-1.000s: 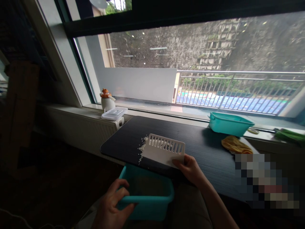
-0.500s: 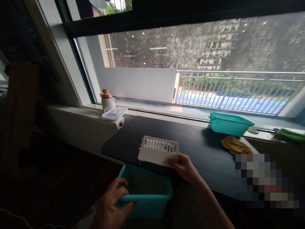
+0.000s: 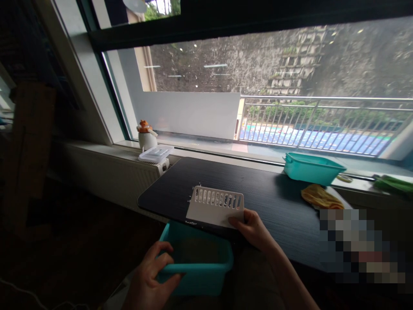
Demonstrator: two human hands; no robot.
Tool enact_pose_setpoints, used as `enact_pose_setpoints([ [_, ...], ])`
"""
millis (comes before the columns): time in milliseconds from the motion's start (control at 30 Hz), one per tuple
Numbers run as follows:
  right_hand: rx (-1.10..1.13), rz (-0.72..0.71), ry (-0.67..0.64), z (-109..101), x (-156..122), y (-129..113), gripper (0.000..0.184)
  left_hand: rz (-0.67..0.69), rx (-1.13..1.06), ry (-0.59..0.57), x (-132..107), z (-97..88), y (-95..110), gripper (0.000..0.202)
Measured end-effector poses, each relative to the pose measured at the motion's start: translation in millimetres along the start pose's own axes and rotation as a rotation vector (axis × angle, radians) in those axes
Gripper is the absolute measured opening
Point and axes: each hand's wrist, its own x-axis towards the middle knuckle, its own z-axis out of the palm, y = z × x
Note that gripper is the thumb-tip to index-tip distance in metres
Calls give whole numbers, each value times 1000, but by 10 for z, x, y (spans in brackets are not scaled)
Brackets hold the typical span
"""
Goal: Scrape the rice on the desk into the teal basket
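My right hand [image 3: 254, 230] grips the lower right corner of a white slotted plastic scraper [image 3: 214, 207] that lies tilted on the black tabletop [image 3: 274, 202], close to its front edge. A few white grains [image 3: 192, 192] remain at the scraper's left end. My left hand [image 3: 149, 275] is closed on the near left rim of a teal plastic bin [image 3: 196, 262] held below the table edge, directly under the scraper. The bin's contents are too dark to make out.
A second teal bin [image 3: 311, 168] stands at the back right of the table, with a yellow cloth [image 3: 319, 197] in front of it. A small figurine [image 3: 146, 134] and a clear lidded box [image 3: 156, 154] sit on the windowsill at left. Green items [image 3: 392, 184] lie at far right.
My right hand has dragged the scraper left and toward the front edge. The heap of white grains seen a second ago is gone from the tabletop. The left hand and bin have barely moved.
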Motion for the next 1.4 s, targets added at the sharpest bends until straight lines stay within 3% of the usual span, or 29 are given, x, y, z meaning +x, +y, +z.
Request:
enact_pose_setpoints([
  [333, -19, 0, -31, -20, -18, -1, 27, -20, -8, -6, -12, -2, -6, 13],
  [533, -61, -25, 201, 15, 1, 34, 34, 4, 3, 4, -23, -10, 16, 13],
  [833, -96, -20, 158, 20, 16, 25, 31, 29, 12, -6, -18, 1, -5, 14],
  [1000, -77, -32, 233, 21, 24, 45, 36, 45, -11, 20, -6, 8, 9, 14],
  [1233, -71, -30, 133, 12, 9, 40, 31, 22, -8, -12, -39, -9, -6, 14],
  [1400, -95, -6, 251, 31, 26, 18, 35, 34, 0, 24, -31, -14, -3, 13],
])
